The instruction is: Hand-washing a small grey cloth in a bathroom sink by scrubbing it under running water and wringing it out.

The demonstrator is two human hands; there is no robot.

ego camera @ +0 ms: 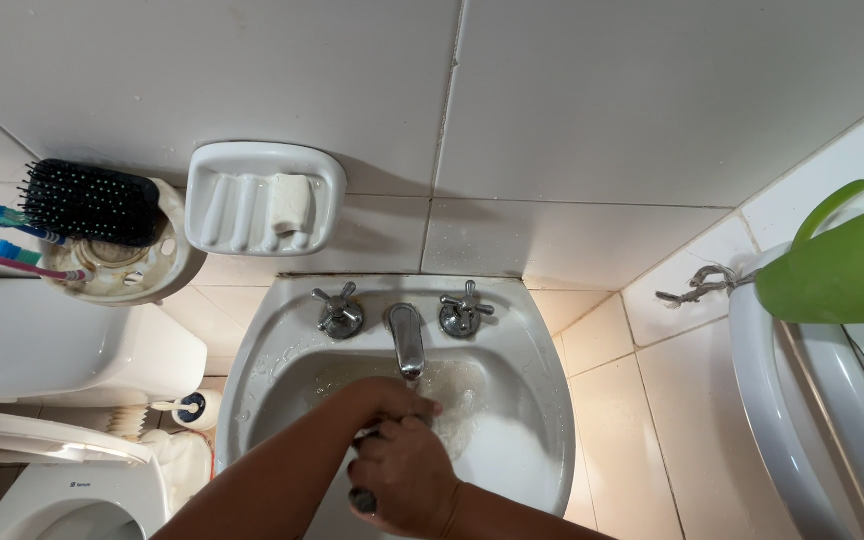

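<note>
Both my hands are in a white washbasin (542, 400), under the chrome tap (407, 340). Water runs from the tap and foams white on the basin floor. My right hand (407, 472) is closed around a small dark grey object (363, 499), whose rounded end sticks out below the fist. My left hand (392, 398) lies just above it, directly below the spout, with its fingers curled down over the object's upper end. Its grip is hidden. I cannot tell what the object is.
Two cross-shaped tap handles (340, 312) (464, 312) flank the spout. A wall soap dish (264, 198) holds a white soap bar. At left are a holder (122, 262) with hairbrush and toothbrushes, and a toilet (62, 480). A green jug (842, 262) sits at right.
</note>
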